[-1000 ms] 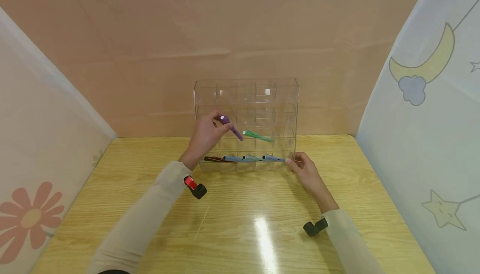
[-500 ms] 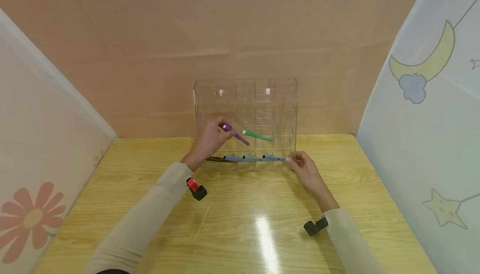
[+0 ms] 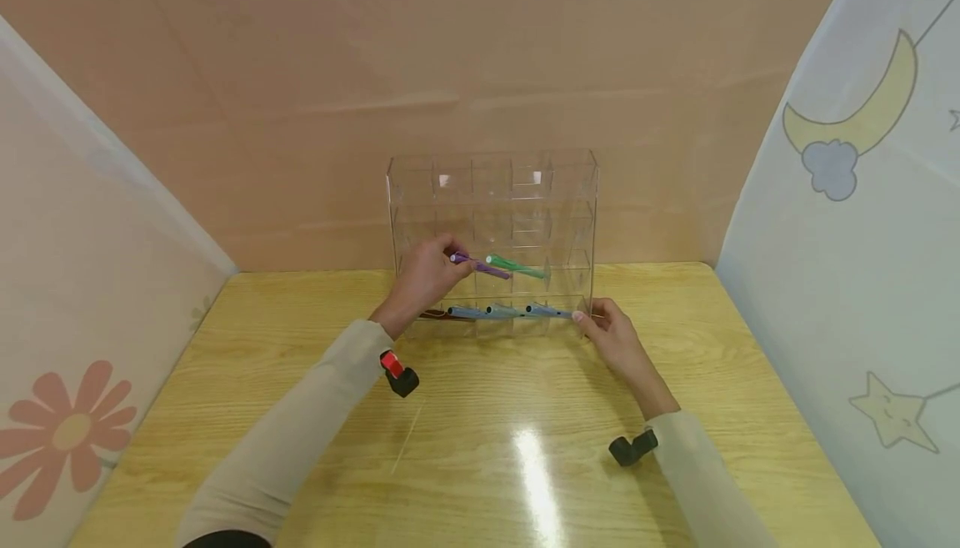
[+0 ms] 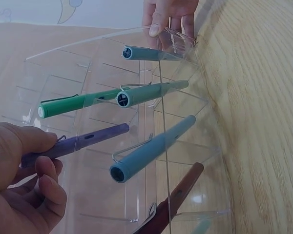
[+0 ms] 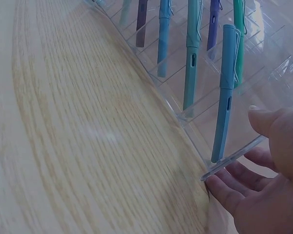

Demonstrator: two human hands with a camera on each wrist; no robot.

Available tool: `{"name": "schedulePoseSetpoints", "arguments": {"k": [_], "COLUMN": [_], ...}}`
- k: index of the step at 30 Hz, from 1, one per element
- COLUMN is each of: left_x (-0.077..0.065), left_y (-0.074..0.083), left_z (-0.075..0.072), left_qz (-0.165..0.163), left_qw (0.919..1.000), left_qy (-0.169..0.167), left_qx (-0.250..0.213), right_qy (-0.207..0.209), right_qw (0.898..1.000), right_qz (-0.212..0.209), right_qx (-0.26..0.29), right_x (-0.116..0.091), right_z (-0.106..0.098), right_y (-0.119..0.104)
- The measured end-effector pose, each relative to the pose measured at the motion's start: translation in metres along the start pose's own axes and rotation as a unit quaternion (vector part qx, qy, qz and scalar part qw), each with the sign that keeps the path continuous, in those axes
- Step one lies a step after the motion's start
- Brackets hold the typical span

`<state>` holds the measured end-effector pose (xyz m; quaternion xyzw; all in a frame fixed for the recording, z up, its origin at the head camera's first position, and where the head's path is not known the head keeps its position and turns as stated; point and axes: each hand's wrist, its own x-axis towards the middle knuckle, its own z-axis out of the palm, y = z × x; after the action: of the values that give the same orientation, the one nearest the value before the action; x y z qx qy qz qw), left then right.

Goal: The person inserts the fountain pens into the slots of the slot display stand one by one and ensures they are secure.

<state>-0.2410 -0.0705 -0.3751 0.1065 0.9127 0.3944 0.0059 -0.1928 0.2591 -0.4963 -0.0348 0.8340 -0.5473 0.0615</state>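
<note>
My left hand [image 3: 427, 277] pinches a purple pen [image 4: 95, 140] by its cap end, between thumb and fingers. The pen's lower end reaches into a compartment of a clear plastic rack [image 3: 389, 189], left of a green pen [image 3: 519, 266] lying in the same tier. In the lowest tier slant a dark red pen [image 4: 178, 195], a blue pen [image 4: 141, 158], a mint pen [image 4: 151, 93] and another blue pen [image 5: 225, 92]. With thumb in front and fingers behind, my right hand [image 3: 618, 344] grips the rack's lower right edge.
The rack stands upright on a wood-grain table [image 3: 472, 414], near an orange-brown back wall [image 3: 480, 47]. Printed white panels [image 3: 847, 281] flank the table. A pale green pen tip [image 4: 202, 226] shows at the rack's left end.
My left hand has moved right and slightly down with the purple pen, which now lies flatter and further into the tier beside the green pen. My right hand keeps its place on the rack.
</note>
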Motion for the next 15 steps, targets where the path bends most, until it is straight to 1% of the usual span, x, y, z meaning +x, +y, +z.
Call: {"name": "schedulePoseSetpoints", "arguments": {"k": [7,15], "left_x": [0.0011,-0.0004], "left_y": [0.0011,0.0003], "left_z": [-0.0005,-0.0037], "left_qz": [-0.003,-0.011], "left_qw": [0.9999,0.9998], "left_qy": [-0.002,-0.013], "left_qx": [0.013,0.009], "right_qy": [0.001,0.000], "right_qw": [1.000,1.000], "right_qz": [-0.001,0.008], "right_qx": [0.000,0.004], "right_x": [0.0002,0.0001], "right_z": [0.0006,0.0010], "right_y": [-0.0003,-0.0009]}}
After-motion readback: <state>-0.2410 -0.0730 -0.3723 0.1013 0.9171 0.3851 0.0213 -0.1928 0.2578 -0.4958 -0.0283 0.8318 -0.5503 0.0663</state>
